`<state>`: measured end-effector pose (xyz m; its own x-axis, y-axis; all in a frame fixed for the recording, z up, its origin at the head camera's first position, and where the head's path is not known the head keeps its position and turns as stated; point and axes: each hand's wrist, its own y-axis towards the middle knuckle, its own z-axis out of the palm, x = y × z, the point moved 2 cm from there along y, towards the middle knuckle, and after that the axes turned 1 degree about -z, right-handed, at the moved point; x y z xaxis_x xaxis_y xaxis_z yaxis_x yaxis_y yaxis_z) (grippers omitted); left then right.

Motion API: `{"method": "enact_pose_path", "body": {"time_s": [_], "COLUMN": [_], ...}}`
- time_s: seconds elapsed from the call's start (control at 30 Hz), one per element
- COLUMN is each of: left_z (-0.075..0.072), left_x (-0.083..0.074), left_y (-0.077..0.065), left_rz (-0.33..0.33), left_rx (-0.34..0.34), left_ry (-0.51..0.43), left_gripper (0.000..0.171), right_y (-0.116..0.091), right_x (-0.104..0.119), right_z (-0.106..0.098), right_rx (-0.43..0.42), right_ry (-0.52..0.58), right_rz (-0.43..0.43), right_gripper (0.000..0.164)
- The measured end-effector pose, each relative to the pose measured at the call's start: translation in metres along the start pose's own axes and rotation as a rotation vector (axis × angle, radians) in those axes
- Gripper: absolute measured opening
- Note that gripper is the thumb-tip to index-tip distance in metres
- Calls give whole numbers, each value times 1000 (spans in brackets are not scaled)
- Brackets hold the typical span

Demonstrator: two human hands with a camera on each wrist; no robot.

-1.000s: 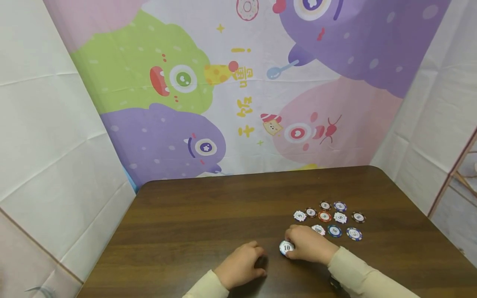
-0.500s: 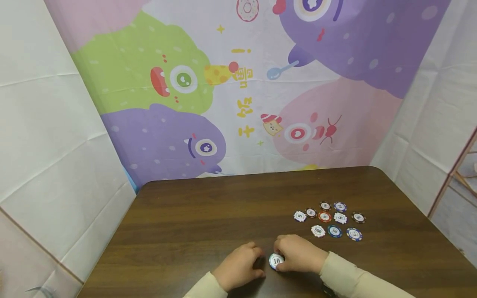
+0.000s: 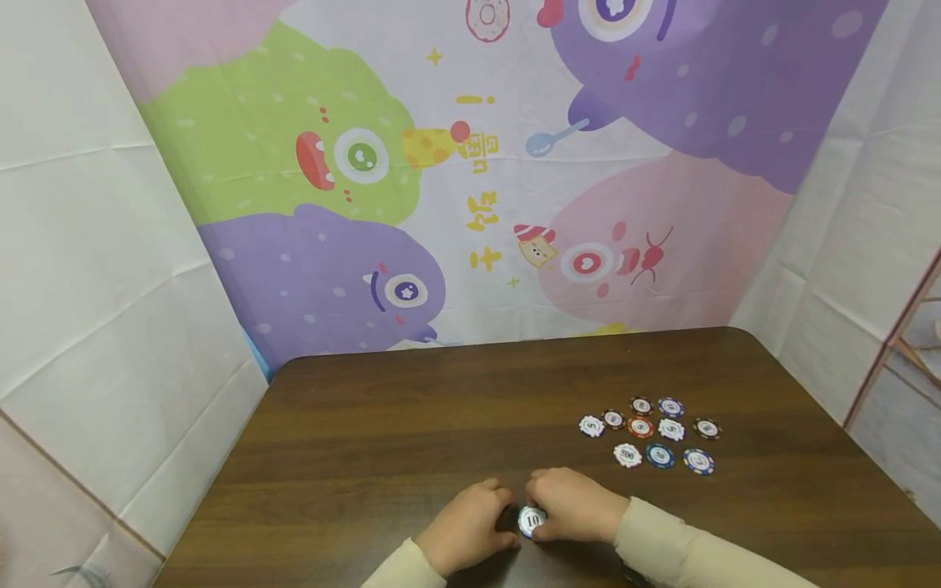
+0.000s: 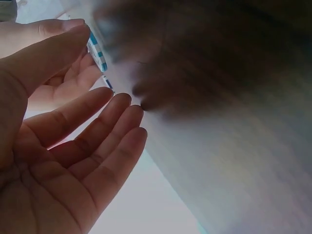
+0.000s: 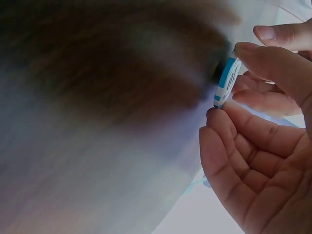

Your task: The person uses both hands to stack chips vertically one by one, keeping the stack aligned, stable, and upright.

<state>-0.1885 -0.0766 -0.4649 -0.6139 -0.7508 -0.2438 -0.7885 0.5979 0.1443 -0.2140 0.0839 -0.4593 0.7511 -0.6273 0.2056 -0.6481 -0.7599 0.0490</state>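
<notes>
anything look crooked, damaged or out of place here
The backdrop stands out: its cartoon monsters and yellow lettering are turned sideways, as if hung wrong. The spread-out chips lie flat on the table, with no damage visible.

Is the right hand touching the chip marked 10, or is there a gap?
Touching. The right wrist view shows the right hand pinching the chip marked 10 between thumb and fingers.

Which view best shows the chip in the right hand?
The head view: the chip faces the camera, its 10 readable though the right hand overlaps it. The right wrist view shows it larger but nearly edge-on; the left wrist view shows mostly its edge, partly behind the left hand.
</notes>
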Motion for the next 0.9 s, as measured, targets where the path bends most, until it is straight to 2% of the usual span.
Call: {"method": "enact_pose_path", "body": {"time_s": [0.4,0.9], "left_z": [0,0], "left_x": [0,0], "left_y": [1,2], "left_rz": [1,25], "left_rx": [-11,-4], "left_ry": [3,11], "left_gripper": [33,34], "right_y": [3,1], "right_x": [4,5], "right_z": [3,1], "right_rx": [-3,-9], "right_ry": [-40,-25], "right_rz": [-8,-5], "right_gripper": [22,23]}}
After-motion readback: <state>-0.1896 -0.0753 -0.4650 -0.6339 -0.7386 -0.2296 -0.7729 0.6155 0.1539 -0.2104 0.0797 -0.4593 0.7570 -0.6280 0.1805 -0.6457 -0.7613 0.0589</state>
